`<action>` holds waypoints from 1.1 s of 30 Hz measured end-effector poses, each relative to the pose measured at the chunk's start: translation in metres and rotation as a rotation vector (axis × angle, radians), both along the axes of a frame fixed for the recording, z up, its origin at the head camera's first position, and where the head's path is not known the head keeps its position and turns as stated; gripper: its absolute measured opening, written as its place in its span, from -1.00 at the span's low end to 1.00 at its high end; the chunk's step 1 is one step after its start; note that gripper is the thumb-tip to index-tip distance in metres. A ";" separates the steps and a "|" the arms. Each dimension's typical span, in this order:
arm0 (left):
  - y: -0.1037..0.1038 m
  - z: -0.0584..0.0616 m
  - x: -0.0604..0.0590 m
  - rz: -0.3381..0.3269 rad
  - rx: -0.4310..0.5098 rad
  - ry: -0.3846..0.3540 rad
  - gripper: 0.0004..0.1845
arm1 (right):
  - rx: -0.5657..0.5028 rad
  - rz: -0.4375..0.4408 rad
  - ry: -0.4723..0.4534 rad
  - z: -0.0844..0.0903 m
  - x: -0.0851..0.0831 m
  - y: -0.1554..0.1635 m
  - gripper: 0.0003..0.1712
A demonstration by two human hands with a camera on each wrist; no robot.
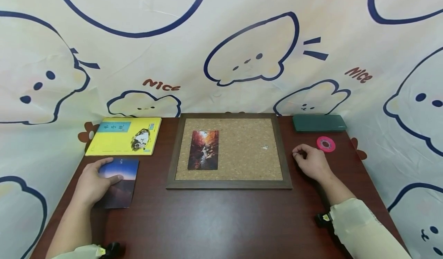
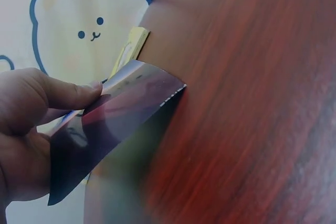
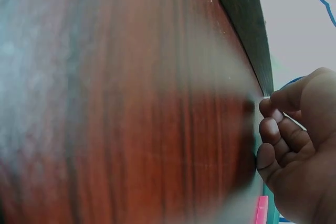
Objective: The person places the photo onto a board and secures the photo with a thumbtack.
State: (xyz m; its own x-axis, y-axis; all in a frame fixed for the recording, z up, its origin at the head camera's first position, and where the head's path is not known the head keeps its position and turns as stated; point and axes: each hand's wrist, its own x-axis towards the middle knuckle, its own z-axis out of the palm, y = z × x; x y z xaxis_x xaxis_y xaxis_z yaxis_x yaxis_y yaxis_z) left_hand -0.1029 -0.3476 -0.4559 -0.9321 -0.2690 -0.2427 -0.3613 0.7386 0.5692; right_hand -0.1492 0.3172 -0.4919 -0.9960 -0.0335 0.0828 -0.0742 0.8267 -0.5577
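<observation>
My left hand (image 1: 92,184) grips a photo card (image 1: 121,193) with a blue-to-dark evening sky at the left of the table. In the left wrist view the card (image 2: 113,116) bends, its thumb side lying across the glossy face. Beside the right edge of the framed cork board (image 1: 242,174), my right hand (image 1: 313,162) has its fingers curled. Thumb and forefinger meet at a small pale thing (image 3: 266,97), mostly hidden by the fingertips. On the cork's left half is a photo card of an orange forest stream (image 1: 204,153); a small clear piece (image 1: 265,147) sits on the right half.
A yellow book (image 1: 114,141) lies at the back left, just beyond the left hand. Near the right hand is a pink round disc (image 1: 326,144), with a dark green case (image 1: 319,123) behind it. A patterned cloth (image 1: 242,97) rises along the table's back edge.
</observation>
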 end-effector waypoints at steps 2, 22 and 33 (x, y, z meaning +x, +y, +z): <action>0.001 0.001 0.000 -0.004 0.022 0.014 -0.05 | -0.002 -0.001 0.009 0.000 0.000 0.000 -0.94; 0.024 0.017 -0.007 -0.011 0.138 0.064 -0.02 | -0.017 -0.002 0.033 0.003 -0.005 -0.008 -0.94; 0.044 0.018 -0.017 -0.058 0.195 0.081 -0.07 | -0.040 0.022 0.077 0.009 -0.006 -0.020 -0.93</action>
